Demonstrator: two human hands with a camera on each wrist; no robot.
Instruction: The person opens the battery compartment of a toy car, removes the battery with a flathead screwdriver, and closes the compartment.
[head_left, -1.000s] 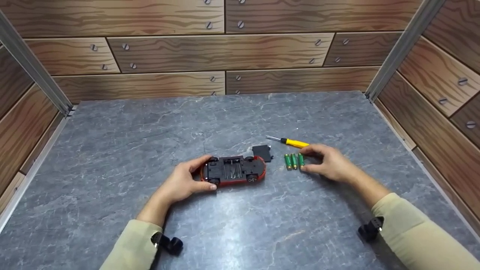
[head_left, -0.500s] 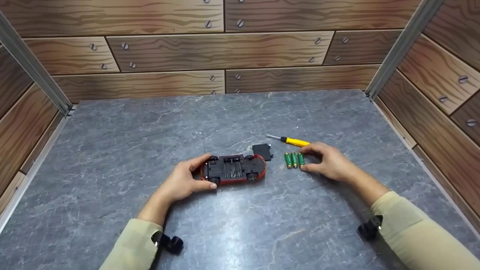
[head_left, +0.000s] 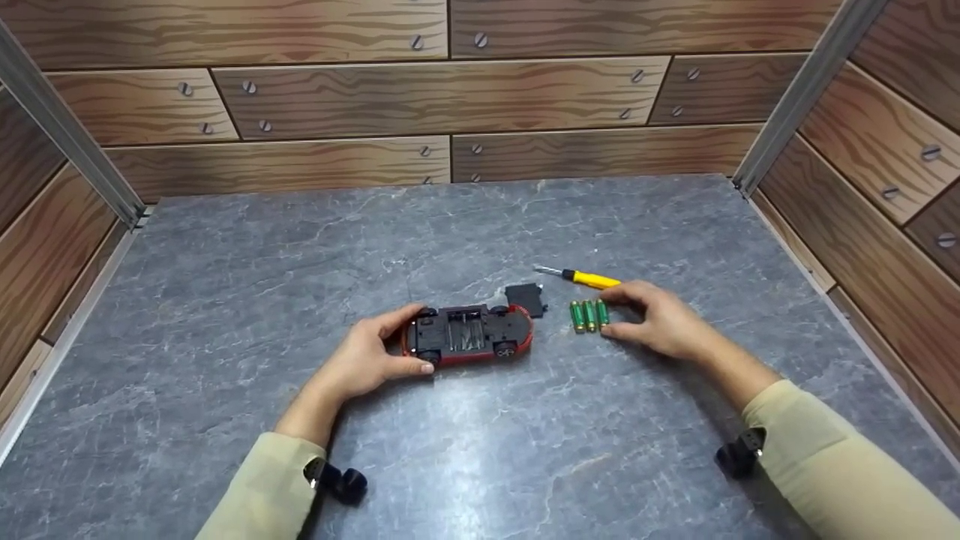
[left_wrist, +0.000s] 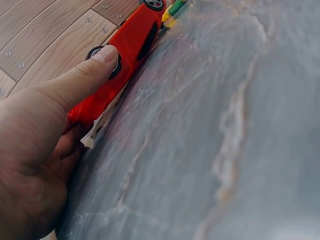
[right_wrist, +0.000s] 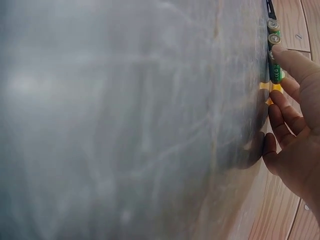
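A red toy car (head_left: 480, 334) lies upside down on the table, its black underside facing up and a bare battery compartment in its middle. My left hand (head_left: 365, 358) grips one end of it, thumb on the near side by a wheel. In the left wrist view the thumb presses against the red body (left_wrist: 132, 37). To the right, 3 green batteries (head_left: 589, 316) lie side by side. My right hand (head_left: 660, 322) pinches the rightmost battery (right_wrist: 276, 72) at its two ends, between thumb and index finger. The other fingers are loosely curled behind.
A black battery cover (head_left: 525, 300) lies just behind the car's right end. Beyond the batteries is a yellow screwdriver (head_left: 592, 280), its handle end close to my right hand. Wood-patterned panels (head_left: 450, 97) enclose the back and sides of the grey marbled table (head_left: 300, 247).
The whole head view has shifted slightly, so everything sits a little higher in the picture. Both hands, the car and the batteries keep their places.
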